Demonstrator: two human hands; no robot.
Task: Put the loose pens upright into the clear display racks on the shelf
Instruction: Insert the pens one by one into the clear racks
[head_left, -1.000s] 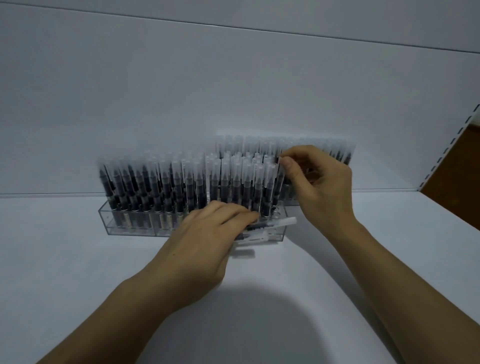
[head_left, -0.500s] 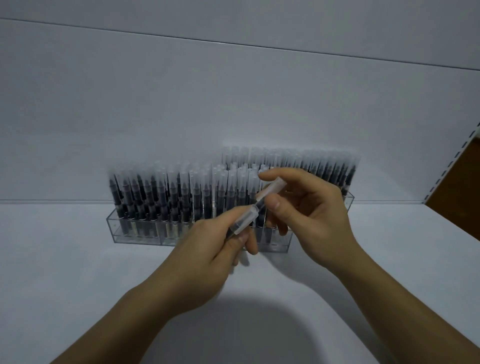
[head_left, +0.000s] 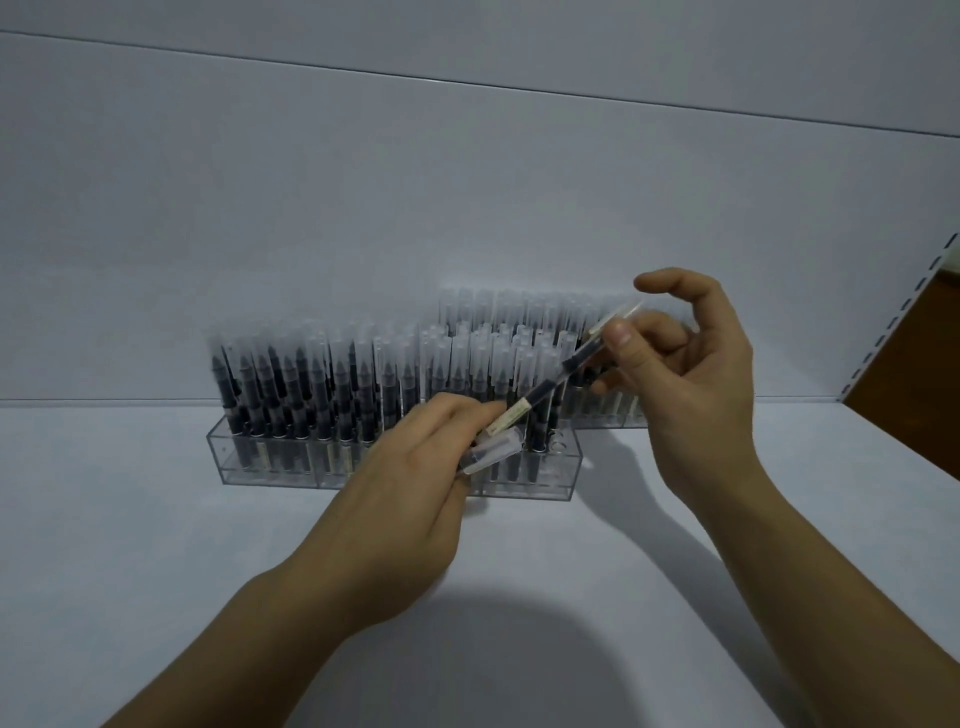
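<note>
Two hands are on one loose pen (head_left: 563, 376) here, and it sits tilted in the air just in front of the front rack (head_left: 395, 462), its upper end pointing up and to the right. Right hand (head_left: 691, 374) pinches the upper part of the pen between thumb and fingers, with the index finger curled up free above it. Left hand (head_left: 410, 493) is closed around the pen's lower end, and there's also a clear cap-like piece (head_left: 493, 449) poking out of that same grip; can't tell if it's a second pen or just a cap. Front rack is a clear box standing on the white shelf (head_left: 156, 545), packed with upright pens (head_left: 337, 384) with dark bodies and frosted caps. Its right end, just behind the left hand's fingers, looks less full than the rest. Behind the front rack and shifted right is a second rack (head_left: 608, 415), also full of upright pens, partly hidden by the right hand. Both racks stand close to the shelf's white back panel (head_left: 467, 182).
</note>
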